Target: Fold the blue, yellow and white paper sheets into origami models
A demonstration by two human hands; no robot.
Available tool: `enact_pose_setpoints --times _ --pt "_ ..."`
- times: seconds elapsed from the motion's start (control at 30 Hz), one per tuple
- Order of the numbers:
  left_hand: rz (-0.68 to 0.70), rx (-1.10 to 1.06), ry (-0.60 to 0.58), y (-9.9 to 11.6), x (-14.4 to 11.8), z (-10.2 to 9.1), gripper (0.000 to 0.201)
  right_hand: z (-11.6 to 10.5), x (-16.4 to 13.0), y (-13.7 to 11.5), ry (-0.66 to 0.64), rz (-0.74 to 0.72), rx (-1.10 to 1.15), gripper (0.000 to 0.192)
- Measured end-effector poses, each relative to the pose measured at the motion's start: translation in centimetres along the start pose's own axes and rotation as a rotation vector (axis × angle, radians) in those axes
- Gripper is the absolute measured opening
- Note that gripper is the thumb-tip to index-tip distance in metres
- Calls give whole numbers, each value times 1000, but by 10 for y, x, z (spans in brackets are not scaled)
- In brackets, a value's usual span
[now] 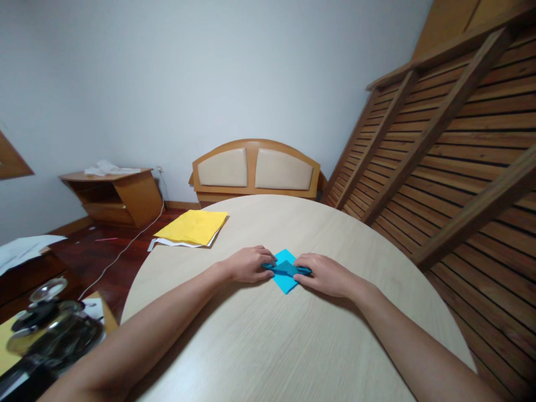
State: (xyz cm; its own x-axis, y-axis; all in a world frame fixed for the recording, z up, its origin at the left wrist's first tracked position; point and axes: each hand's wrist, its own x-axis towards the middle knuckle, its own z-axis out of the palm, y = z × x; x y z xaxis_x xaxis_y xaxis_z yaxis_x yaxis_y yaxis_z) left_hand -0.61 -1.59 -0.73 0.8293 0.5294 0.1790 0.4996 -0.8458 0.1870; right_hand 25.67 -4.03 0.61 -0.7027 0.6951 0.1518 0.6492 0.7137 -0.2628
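A folded piece of blue paper (286, 286) lies on the round pale wood table (268, 346), a diamond shape with a raised fold across its middle. My left hand (250, 264) pinches the left end of that fold between thumb and fingers. On the opposite side, my right hand (320, 273) grips the right end in the same way. Parts of the paper's two side ends are hidden under my fingers.
Yellow sheets (192, 226) over white ones rest at the table's left edge. At lower left stands a glass pot (62, 335). Beyond the table are a wooden headboard (251, 167) and a small cabinet (138, 198). Slatted wood panels (439, 151) lean at right.
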Motion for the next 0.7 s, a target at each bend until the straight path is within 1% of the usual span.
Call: enact_pose_setpoints --times 0.1,0.2,0.3,0.37,0.43,0.53,0.6,0.7 --pt "-21 21 -1 -2 1 1 29 -1 0 1 4 46 -15 29" --pt "-57 26 6 -3 4 3 35 0 2 -1 20 94 -28 35" --pt "-137 29 37 -2 6 6 36 2 5 -4 65 148 -67 37" --pt "-195 22 68 -1 8 9 36 2 5 -5 86 169 -83 35" --pt "-230 6 89 1 9 11 34 0 4 -4 73 151 -71 31" --pt "-258 -20 105 2 10 12 32 -4 2 -1 9 101 -32 25" --pt "-277 -28 109 3 10 13 31 -6 0 0 -19 92 -7 24" --pt "-305 -25 120 4 11 14 30 -7 0 1 -7 102 13 24"
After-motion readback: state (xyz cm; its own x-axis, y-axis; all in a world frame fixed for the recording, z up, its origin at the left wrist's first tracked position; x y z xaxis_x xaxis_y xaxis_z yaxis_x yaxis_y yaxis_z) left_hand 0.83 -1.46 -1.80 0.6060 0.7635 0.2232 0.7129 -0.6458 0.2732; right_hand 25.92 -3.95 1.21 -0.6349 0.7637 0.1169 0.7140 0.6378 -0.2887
